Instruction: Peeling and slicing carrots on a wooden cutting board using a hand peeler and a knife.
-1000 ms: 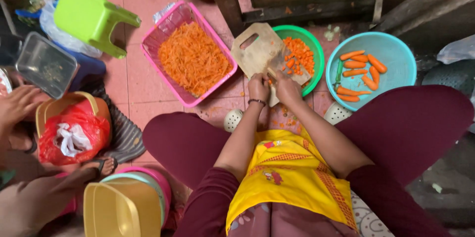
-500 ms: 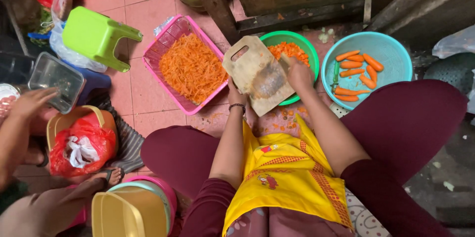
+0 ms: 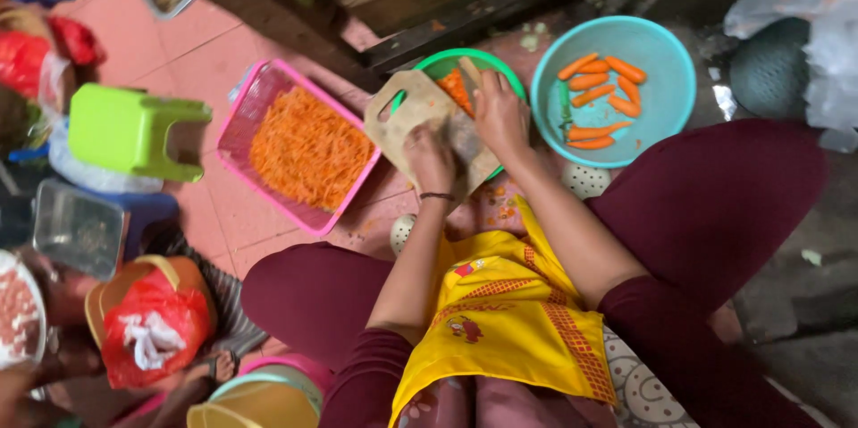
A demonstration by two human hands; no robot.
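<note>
Pink tray of shredded carrot sits left on the tiled floor; blue basin with whole carrots right. Between them, wooden cutting board tilts over the green bowl. Left hand clasps the board's lower edge. Right hand rests curled on the board top; what it grips, can't tell.
</note>
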